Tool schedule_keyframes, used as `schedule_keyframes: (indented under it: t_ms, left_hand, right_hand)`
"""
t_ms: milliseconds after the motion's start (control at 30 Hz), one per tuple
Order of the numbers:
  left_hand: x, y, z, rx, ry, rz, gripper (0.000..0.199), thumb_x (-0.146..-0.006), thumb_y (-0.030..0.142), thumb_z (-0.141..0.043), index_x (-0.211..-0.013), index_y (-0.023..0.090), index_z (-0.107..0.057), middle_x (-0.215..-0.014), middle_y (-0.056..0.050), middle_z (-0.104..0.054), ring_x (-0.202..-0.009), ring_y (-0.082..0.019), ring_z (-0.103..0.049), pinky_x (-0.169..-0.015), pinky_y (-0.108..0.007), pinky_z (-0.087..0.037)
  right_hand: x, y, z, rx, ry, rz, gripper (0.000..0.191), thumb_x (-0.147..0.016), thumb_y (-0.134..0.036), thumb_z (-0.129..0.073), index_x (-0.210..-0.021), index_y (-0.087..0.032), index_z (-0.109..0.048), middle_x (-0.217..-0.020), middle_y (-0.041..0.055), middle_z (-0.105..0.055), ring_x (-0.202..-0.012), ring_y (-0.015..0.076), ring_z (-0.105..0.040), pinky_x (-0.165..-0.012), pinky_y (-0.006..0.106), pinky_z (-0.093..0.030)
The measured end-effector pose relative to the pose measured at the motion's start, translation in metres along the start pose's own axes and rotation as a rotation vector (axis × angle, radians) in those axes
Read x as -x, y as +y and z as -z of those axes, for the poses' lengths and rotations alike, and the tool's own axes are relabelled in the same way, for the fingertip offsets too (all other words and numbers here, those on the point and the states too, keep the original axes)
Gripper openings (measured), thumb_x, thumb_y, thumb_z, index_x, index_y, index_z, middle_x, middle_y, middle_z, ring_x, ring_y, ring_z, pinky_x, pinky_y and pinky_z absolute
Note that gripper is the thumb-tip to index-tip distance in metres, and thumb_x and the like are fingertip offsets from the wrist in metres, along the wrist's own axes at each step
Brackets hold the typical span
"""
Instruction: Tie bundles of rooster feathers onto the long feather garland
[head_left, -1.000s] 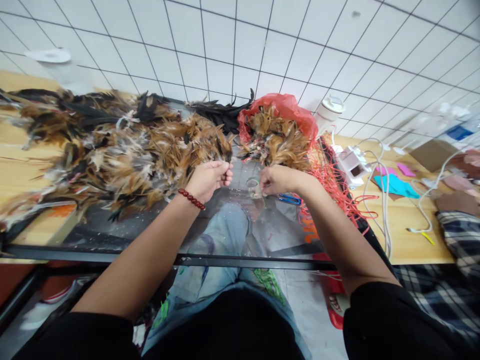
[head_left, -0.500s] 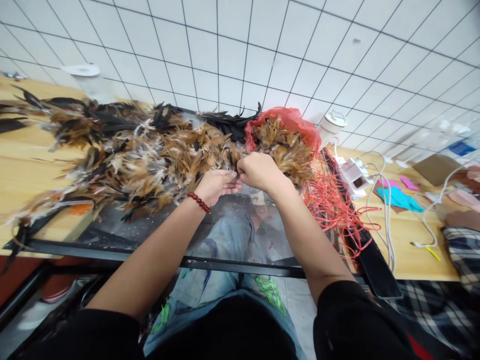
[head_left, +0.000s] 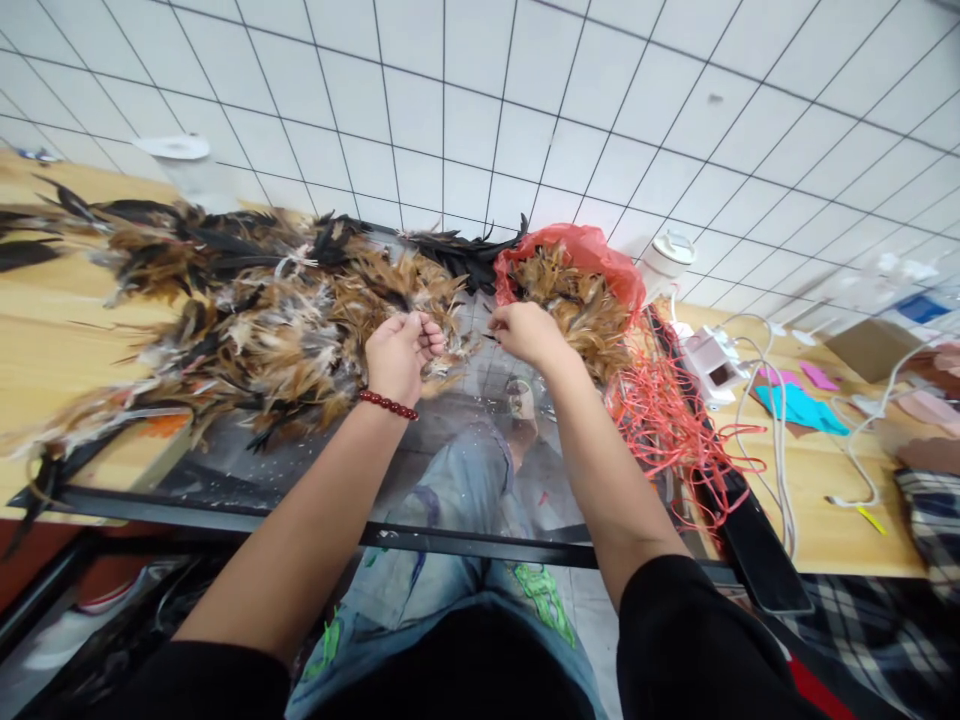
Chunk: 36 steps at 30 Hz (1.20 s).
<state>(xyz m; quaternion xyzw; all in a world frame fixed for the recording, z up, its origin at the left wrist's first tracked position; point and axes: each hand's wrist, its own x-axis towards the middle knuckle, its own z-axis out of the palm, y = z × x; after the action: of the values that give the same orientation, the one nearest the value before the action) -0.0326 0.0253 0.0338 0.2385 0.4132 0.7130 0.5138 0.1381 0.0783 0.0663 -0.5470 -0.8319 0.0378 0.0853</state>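
My left hand (head_left: 406,352) is closed, its fingers curled towards the palm, over the right end of a heap of brown, cream and black feathers (head_left: 277,340). What it holds, if anything, blends with the feathers behind it. Across a gap, my right hand (head_left: 525,330) is closed in a pinch. A small dark tip that looks like a feather (head_left: 490,338) sticks out at its fingertips. Just behind the right hand lies a red plastic bag (head_left: 611,262), open, with more brown feathers (head_left: 581,305) in it. Under both hands is a see-through tabletop (head_left: 465,400) with a black frame.
Tangled red string (head_left: 660,430) lies right of my right forearm, beside a black phone (head_left: 772,570). Further right are a white charger (head_left: 709,360), cables and turquoise cloth (head_left: 802,403). White lidded containers (head_left: 667,260) stand near the tiled wall. A plaid sleeve (head_left: 930,510) shows at right.
My hands were together at the middle and have drawn apart. The left moved left over the feather heap; the right stayed almost in place, still pinched. The left fingers have curled in.
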Motion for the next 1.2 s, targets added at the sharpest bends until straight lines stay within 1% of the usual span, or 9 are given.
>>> schedule_keyframes:
  t_ms: [167,333,433,533,700,767,900,1033,1200]
  left_hand:
    - [-0.003,-0.003,0.000,0.055,0.087,-0.027,0.019,-0.090,0.012,-0.053,-0.073,0.012,-0.060,-0.055,0.001,-0.058,-0.047,-0.008,-0.055,-0.048,-0.018,-0.043]
    - [-0.001,-0.007,0.000,0.053,0.066,0.024,0.018,-0.090,0.011,-0.053,-0.073,0.012,-0.060,-0.055,0.002,-0.057,-0.046,-0.007,-0.054,-0.047,-0.017,-0.042]
    - [0.002,-0.008,-0.001,0.015,0.001,0.090,0.024,-0.092,0.013,-0.049,-0.069,0.013,-0.057,-0.057,-0.001,-0.059,-0.048,-0.008,-0.056,-0.049,-0.019,-0.045]
    - [0.004,-0.008,-0.001,-0.026,-0.036,0.109,0.023,-0.090,0.013,-0.051,-0.069,0.012,-0.057,-0.059,-0.002,-0.061,-0.049,-0.009,-0.057,-0.052,-0.020,-0.047]
    - [0.002,-0.009,0.001,-0.036,-0.061,0.128,0.012,-0.085,0.008,-0.055,-0.076,0.010,-0.063,-0.065,-0.004,-0.064,-0.055,-0.008,-0.060,-0.056,-0.019,-0.050]
    - [0.002,-0.011,0.001,-0.074,-0.110,0.172,0.009,-0.082,0.007,-0.058,-0.075,0.009,-0.063,-0.063,-0.004,-0.064,-0.054,-0.008,-0.059,-0.055,-0.019,-0.049]
    - [0.007,-0.016,0.000,-0.215,-0.238,0.222,0.010,-0.079,0.008,-0.063,-0.069,0.009,-0.063,-0.061,-0.006,-0.064,-0.050,-0.010,-0.058,-0.052,-0.022,-0.049]
    - [0.010,-0.019,0.000,-0.242,-0.326,0.293,0.008,-0.081,0.009,-0.064,-0.073,0.007,-0.067,-0.066,-0.009,-0.068,-0.054,-0.011,-0.061,-0.056,-0.023,-0.051]
    - [0.007,-0.017,0.002,-0.100,-0.347,0.427,0.009,-0.085,0.008,-0.062,-0.077,0.008,-0.067,-0.073,-0.010,-0.070,-0.061,-0.011,-0.065,-0.064,-0.023,-0.054]
  right_hand:
    - [-0.013,-0.016,-0.035,0.045,-0.071,0.120,0.031,-0.086,-0.022,-0.058,-0.114,-0.023,-0.070,-0.117,0.0116,-0.067,-0.107,0.0241,-0.063,-0.088,0.031,-0.045]
    - [-0.003,-0.007,-0.009,-0.022,-0.284,0.119,0.016,-0.081,-0.014,-0.059,-0.088,-0.016,-0.073,-0.093,0.0083,-0.072,-0.089,0.0181,-0.064,-0.076,0.025,-0.043]
    - [0.010,0.001,0.014,-0.150,-0.181,0.154,0.018,-0.081,-0.008,-0.055,-0.087,-0.014,-0.071,-0.085,0.0046,-0.072,-0.079,0.0133,-0.061,-0.072,0.022,-0.041]
    - [0.016,0.003,0.021,-0.217,-0.173,0.171,0.016,-0.077,-0.007,-0.060,-0.088,-0.014,-0.071,-0.083,0.0023,-0.071,-0.076,0.0113,-0.061,-0.070,0.020,-0.040]
    - [0.012,-0.002,0.006,-0.232,-0.128,0.150,0.020,-0.075,-0.007,-0.062,-0.089,-0.015,-0.073,-0.084,0.0029,-0.072,-0.076,0.0117,-0.060,-0.072,0.021,-0.040]
    - [0.008,-0.006,-0.002,-0.356,-0.029,0.142,0.012,-0.080,-0.017,-0.063,-0.086,-0.015,-0.073,-0.080,0.0018,-0.070,-0.074,0.0110,-0.058,-0.071,0.022,-0.039]
    - [-0.001,-0.014,-0.018,-0.743,0.052,0.113,0.027,-0.079,-0.040,-0.065,-0.075,-0.013,-0.067,-0.065,-0.0016,-0.061,-0.062,0.0091,-0.049,-0.062,0.021,-0.037]
    - [-0.006,-0.014,-0.031,-1.003,0.032,0.048,0.029,-0.072,-0.040,-0.067,-0.061,-0.016,-0.056,-0.057,-0.0041,-0.054,-0.056,0.0085,-0.046,-0.057,0.021,-0.036]
    - [-0.008,-0.012,-0.035,-1.059,0.086,0.051,0.035,-0.065,-0.042,-0.072,-0.059,-0.018,-0.048,-0.053,-0.0086,-0.041,-0.052,0.0059,-0.035,-0.053,0.021,-0.028]
